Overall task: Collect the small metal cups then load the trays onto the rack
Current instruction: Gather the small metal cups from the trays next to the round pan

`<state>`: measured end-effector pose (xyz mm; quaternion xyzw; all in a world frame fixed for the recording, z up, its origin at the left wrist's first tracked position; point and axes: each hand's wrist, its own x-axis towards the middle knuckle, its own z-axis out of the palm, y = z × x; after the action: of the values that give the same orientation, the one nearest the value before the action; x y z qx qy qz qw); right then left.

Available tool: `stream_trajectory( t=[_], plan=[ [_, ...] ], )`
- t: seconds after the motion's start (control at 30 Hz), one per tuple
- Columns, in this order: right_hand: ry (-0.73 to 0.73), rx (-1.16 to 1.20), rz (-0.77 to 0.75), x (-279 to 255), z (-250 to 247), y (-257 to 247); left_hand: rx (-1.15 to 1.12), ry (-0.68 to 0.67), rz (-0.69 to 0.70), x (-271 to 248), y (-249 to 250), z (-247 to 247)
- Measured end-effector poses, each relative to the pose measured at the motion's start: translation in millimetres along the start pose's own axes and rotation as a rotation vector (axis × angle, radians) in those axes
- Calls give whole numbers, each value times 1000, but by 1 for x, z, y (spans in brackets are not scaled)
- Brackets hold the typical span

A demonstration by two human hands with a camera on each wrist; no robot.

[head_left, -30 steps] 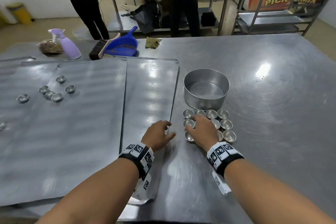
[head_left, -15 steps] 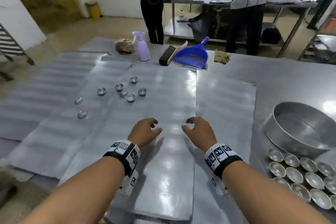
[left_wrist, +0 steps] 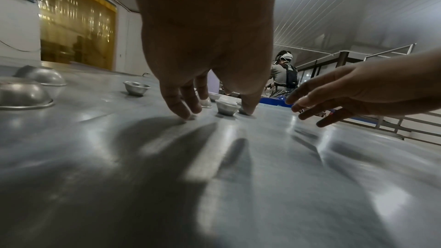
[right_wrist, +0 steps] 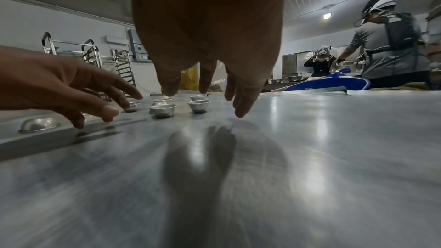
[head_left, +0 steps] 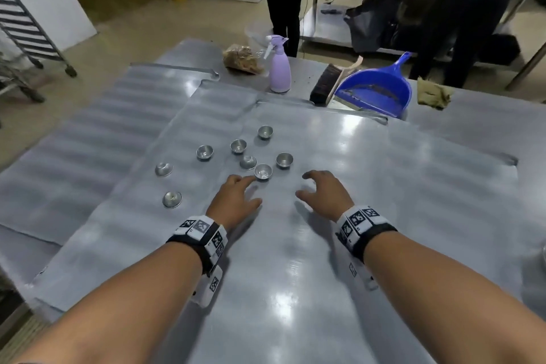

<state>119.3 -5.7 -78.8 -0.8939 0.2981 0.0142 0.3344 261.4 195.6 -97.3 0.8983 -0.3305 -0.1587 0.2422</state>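
Both hands over tray, cups ahead.
Tray (head_left: 295,275) lies flat under both hands. L hand (head_left: 233,201): fingers spread, relaxed, holding nothing; tips just beside nearest cup (head_left: 262,172). R hand (head_left: 323,195): spread wide, empty. Other cups (head_left: 238,146) sit ahead and to L of L hand.

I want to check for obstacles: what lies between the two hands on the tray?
In the head view, only bare tray surface lies between the left hand and the right hand; the nearest small metal cup sits just beyond the left fingertips.
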Motion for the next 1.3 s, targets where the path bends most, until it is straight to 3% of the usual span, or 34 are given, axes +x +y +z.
stream_trajectory(
  t=[0.23,0.43,0.73,0.9,1.1,1.3],
  plan=[
    [-20,-90,-16,55,12,-13,25,-31,82,42,-7,8],
    [6,-77,-51,89,16,-20,49,62,138,63,-6,13],
    [-13,-133,-109,107,23,-25,-23,63,110,71,-3,12],
    [-8,-170,-107,93,23,-22,15,15,76,63,1,13],
    [-5,-156,-82,41,19,-5,17,-70,55,35,20,15],
    [33,-32,0,-36,0,30,-20,-115,158,-5,64,32]
  ],
)
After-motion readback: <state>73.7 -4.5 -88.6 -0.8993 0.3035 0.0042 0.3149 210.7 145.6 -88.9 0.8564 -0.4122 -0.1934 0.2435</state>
